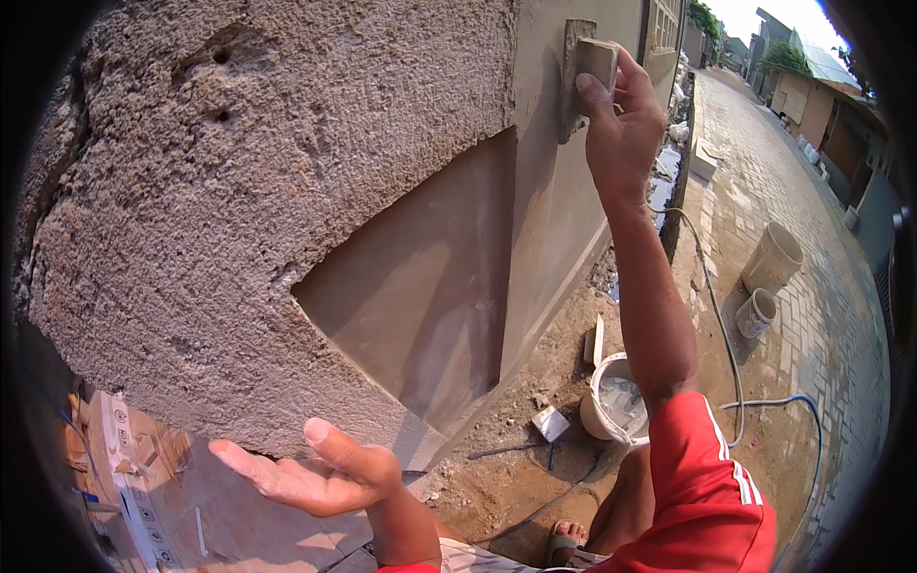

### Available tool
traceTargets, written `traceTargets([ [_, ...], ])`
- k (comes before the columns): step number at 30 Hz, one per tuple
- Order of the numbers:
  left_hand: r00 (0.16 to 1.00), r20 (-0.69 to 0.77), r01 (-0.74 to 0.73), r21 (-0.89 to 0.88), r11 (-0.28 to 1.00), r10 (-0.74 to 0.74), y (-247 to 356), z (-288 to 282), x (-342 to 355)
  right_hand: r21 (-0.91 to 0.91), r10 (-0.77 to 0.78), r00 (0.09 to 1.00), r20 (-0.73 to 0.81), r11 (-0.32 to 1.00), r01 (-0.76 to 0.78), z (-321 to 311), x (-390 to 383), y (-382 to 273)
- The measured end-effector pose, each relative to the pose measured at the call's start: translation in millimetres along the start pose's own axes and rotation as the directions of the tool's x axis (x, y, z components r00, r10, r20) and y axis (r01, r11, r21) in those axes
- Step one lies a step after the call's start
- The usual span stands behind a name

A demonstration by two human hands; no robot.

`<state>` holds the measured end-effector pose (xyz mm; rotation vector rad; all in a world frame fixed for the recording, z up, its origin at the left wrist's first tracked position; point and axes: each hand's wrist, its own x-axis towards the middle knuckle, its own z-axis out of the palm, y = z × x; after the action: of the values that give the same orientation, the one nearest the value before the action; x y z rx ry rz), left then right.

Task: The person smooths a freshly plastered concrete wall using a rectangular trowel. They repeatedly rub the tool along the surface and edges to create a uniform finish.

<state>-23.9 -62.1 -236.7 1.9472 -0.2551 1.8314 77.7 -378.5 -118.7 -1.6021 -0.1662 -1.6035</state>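
High on the right, my right hand (626, 124) grips the block handle of a plastering float (576, 72). The float's flat board lies upright along the smooth grey wall face (564, 191); whether it presses on the plaster I cannot tell. Low on the left, my left hand (320, 477) is palm up, fingers stretched out and thumb apart, holding nothing. It is just under the lower edge of the rough, pitted wall (229, 229). Between the two hands, a smooth recessed triangular panel (420, 277) is set into the wall.
Below my right arm, a white bucket (594, 411) holds grey mix. A trowel-like flat piece (551, 424) lies on the sandy ground beside it. Two pails (772, 258) stand on the paved road (764, 162). A hose (716, 296) crosses the ground, and a long printed carton (134, 487) lies lower left.
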Motion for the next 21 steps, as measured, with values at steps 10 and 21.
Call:
traceTargets([
  [10,0.985,-0.169,0.012,-0.138,0.990,-0.036,4,12,6,-0.053,0.023,0.993,0.120,0.998,-0.017,-24,-169,27],
  [21,0.995,-0.088,0.039,-0.056,0.998,-0.044,4,5,3,0.025,-0.069,0.995,-0.069,0.997,0.071,11,-63,13],
])
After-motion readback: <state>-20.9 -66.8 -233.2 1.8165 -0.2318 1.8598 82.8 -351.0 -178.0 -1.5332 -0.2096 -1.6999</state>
